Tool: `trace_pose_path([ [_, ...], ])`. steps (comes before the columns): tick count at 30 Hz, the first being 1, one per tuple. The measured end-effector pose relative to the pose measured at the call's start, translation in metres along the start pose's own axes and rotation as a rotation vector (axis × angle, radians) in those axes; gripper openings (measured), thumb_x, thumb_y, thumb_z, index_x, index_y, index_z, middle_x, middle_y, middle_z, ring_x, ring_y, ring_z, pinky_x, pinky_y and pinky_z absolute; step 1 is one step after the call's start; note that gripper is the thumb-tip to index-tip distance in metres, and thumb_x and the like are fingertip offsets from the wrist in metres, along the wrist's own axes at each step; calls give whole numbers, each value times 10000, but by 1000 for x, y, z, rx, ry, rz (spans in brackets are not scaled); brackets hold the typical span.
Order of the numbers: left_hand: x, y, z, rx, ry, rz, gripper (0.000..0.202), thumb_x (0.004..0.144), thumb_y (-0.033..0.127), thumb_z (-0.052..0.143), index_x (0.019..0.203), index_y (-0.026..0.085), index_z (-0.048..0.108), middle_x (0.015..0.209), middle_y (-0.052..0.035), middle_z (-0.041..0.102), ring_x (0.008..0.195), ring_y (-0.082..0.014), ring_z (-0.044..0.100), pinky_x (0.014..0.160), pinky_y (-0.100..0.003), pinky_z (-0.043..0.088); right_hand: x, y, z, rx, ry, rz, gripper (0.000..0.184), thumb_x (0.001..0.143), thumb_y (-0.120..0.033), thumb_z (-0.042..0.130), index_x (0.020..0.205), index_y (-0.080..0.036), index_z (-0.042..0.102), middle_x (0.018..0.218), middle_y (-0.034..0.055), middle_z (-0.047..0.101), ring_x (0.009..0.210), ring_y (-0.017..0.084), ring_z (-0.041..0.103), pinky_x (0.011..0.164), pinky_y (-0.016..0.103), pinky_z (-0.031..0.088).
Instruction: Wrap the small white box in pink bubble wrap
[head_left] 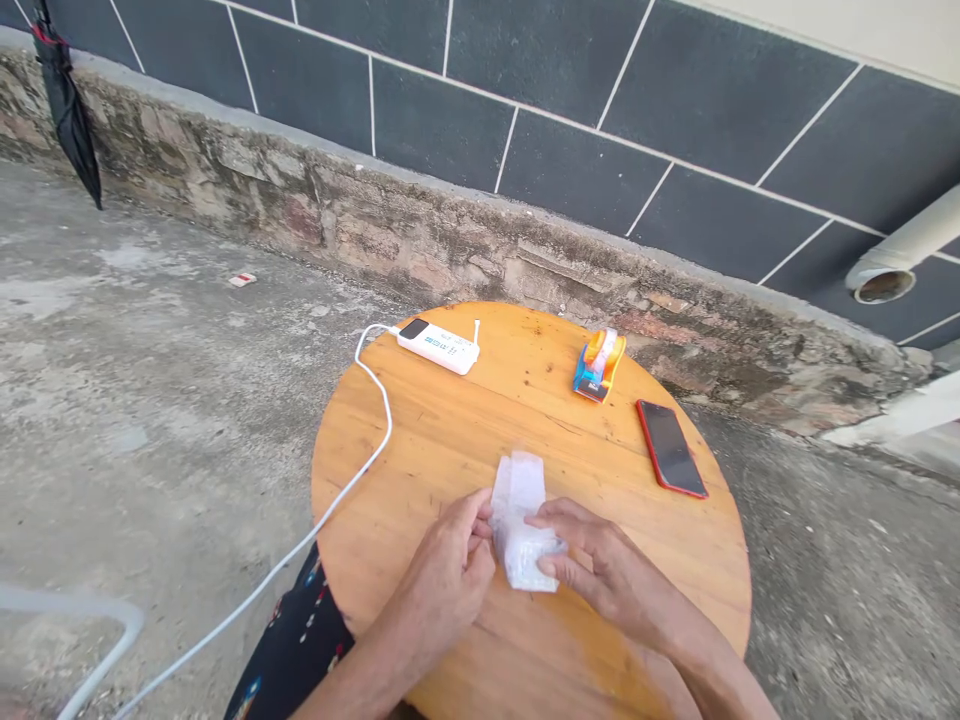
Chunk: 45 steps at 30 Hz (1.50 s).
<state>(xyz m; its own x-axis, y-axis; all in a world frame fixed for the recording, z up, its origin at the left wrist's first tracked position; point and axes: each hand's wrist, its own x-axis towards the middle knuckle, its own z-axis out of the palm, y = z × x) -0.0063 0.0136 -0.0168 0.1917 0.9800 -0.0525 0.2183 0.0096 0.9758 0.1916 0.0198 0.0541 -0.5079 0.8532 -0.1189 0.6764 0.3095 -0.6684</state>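
A small packet of translucent white plastic wrap [525, 515] lies on the round wooden table [420, 440], its flat upper end pointing away from me and its thicker, crinkled end towards me. What is inside cannot be made out. My left hand [457, 555] is closed at the packet's left edge, fingers curled and pinching the film there. From the right, my right hand [596, 560] grips the thicker end, with the thumb low on its side and the fingers over the top.
A white power bank-like device [439, 345] with a white cable [330, 510] lies at the table's far left. An orange and blue tape dispenser [600, 365] stands at the far right, near a red-edged phone [671, 448]. Behind is a stone-based wall [450, 240].
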Motion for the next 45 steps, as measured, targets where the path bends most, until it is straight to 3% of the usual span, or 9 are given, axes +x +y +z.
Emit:
trace_pose_path([
  [8, -3, 0, -3, 54, 2, 79, 473, 777, 41, 379, 1221, 134, 513, 1084, -106, 607, 977, -190, 588, 891, -358, 496, -24, 7, 32, -233, 164, -90, 363, 928, -191, 472, 1288, -215, 517, 1274, 108, 511, 1127, 195, 559, 934, 299, 491],
  [14, -1, -3, -7, 13, 6, 91, 324, 835, 112, 411, 1113, 184, 561, 1028, -67, 629, 967, -177, 609, 863, -319, 506, -35, 11, 48, -347, 286, -195, 423, 903, -116, 452, 1317, -203, 477, 1245, 124, 532, 1128, 200, 564, 908, 294, 526],
  [20, 5, -1, 0, 11, -8, 58, 382, 828, 102, 405, 1178, 155, 549, 1065, -90, 651, 997, -190, 625, 882, -339, 508, -39, 11, 55, -403, 349, -221, 437, 884, -125, 466, 1316, -192, 475, 1237, 141, 549, 1094, 226, 586, 881, 324, 548],
  [26, -4, 5, -7, 88, -9, 103, 339, 835, 113, 410, 1123, 176, 578, 1033, -76, 647, 949, -191, 621, 856, -342, 511, -40, 12, 59, -412, 374, -219, 447, 869, -106, 461, 1306, -199, 481, 1217, 137, 566, 1074, 234, 594, 865, 336, 554],
  [31, -6, 4, -5, 16, -44, 31, 371, 843, 125, 403, 1180, 167, 555, 1085, -86, 640, 1003, -189, 613, 851, -326, 518, -42, 13, 63, -404, 379, -213, 456, 875, -95, 460, 1323, -184, 454, 1231, 144, 548, 1079, 239, 573, 868, 348, 544],
  [39, 0, 5, 4, 26, -67, 61, 390, 846, 138, 418, 1213, 156, 551, 1091, -97, 664, 971, -188, 641, 851, -331, 525, -39, 11, 54, -426, 344, -202, 419, 855, -115, 522, 1261, -215, 519, 1191, 130, 567, 1021, 265, 564, 830, 441, 517],
  [45, -1, 6, 6, 14, -77, 58, 419, 832, 124, 418, 1230, 161, 542, 1110, -95, 664, 967, -189, 645, 847, -327, 527, -42, 16, 56, -407, 390, -167, 438, 881, -178, 528, 1313, -243, 497, 1410, 149, 429, 1178, 290, 511, 894, 459, 509],
])
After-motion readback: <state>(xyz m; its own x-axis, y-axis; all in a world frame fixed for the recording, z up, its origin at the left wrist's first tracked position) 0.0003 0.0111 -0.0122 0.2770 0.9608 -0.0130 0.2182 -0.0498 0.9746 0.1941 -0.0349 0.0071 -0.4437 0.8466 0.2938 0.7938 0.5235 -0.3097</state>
